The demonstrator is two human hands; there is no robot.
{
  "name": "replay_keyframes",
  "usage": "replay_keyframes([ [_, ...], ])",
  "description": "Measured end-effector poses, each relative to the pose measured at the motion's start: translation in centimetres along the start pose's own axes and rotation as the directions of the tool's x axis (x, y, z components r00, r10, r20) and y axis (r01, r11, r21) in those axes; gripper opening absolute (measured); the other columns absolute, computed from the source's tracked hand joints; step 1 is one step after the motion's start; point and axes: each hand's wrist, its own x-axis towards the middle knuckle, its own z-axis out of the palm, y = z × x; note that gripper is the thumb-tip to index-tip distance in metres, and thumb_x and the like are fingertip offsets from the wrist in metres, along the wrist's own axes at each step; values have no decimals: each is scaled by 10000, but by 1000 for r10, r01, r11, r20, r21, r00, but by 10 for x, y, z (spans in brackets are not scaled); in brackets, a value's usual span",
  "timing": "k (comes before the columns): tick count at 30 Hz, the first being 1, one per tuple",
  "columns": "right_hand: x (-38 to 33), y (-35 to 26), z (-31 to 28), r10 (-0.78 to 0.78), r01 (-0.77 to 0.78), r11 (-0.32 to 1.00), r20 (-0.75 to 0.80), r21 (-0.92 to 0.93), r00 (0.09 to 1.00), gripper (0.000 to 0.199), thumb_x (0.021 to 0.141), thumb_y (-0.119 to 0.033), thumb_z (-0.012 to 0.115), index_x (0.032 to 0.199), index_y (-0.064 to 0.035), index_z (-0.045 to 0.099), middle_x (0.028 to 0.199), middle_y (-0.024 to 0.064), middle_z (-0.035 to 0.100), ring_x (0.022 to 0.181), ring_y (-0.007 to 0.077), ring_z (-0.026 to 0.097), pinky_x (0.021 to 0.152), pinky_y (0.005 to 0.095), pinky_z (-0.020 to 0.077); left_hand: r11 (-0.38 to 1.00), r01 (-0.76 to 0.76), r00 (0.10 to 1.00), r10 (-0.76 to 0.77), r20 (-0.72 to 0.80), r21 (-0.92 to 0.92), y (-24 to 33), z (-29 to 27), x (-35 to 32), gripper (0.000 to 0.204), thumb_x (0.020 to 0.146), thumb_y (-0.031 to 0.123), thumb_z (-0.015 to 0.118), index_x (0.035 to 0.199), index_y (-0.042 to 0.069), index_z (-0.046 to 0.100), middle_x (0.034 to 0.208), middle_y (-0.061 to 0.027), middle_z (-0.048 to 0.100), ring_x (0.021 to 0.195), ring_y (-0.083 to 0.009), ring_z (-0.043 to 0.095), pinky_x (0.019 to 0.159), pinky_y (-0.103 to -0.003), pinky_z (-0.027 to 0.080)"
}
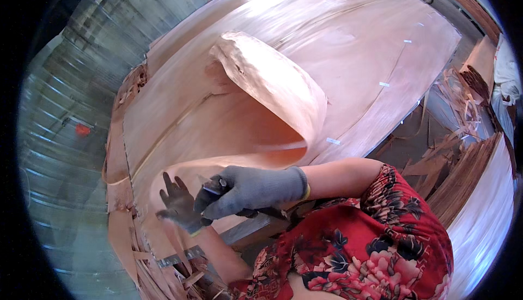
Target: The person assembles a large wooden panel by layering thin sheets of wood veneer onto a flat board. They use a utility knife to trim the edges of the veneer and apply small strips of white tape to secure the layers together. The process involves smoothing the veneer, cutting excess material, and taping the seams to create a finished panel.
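Observation:
My left hand (181,206), in a dark grey work glove, has its fingers spread over the near left part of a thin wood veneer sheet (190,131). Whether it presses on the sheet or hovers, I cannot tell. My right hand (245,188), also gloved in grey, crosses in front of my body beside the left. It is closed around a small dark hand tool (213,184) with a metallic edge, mostly hidden by the fingers; its exact kind is unclear. Beyond the hands, part of the veneer stands up in a large curled fold (278,79).
Broad veneer layers (376,38) lie underneath, with short white tape pieces (384,84) along a seam. Torn veneer scraps (169,267) hang at the near left edge. At right are a veneer stack (463,180) and more scraps (463,96). A corrugated wall (71,164) runs along the left.

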Motion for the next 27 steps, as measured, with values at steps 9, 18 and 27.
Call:
replay_keyframes([
  [9, -91, 3, -126, -600, 298, 800, -685, -521, 414, 223, 804, -138, 636, 973, 5, 609, 775, -1, 604, 542, 22, 478, 441, 169, 369, -211, -151, 985, 54, 166, 966, -49, 35, -52, 1022, 739, 722, 351, 1389, 83, -113, 1439, -112, 216, 1336, -346, 88, 1064, -533, 8],
  [18, -92, 133, -287, 101, 105, 984, -937, 144, 334, 255, 753, -300, 685, 803, -63, 608, 627, 19, 528, 375, 74, 331, 357, 221, 269, -238, -555, 789, -455, 414, 797, -76, 54, -17, 435, 613, 31, 592, 1035, 123, 641, 971, -78, 632, 1140, -352, 462, 962, -460, 325],
  [27, -32, 140, -327, 29, -17, 1000, -865, 23, 501, 281, 732, -233, 686, 912, -29, 612, 640, 18, 543, 438, 81, 413, 390, 219, 327, -391, 168, 622, -670, -405, 905, 47, 80, 57, 318, 743, 155, 636, 1052, 80, 627, 829, -177, 635, 684, -248, 629, 654, -344, 472],
])
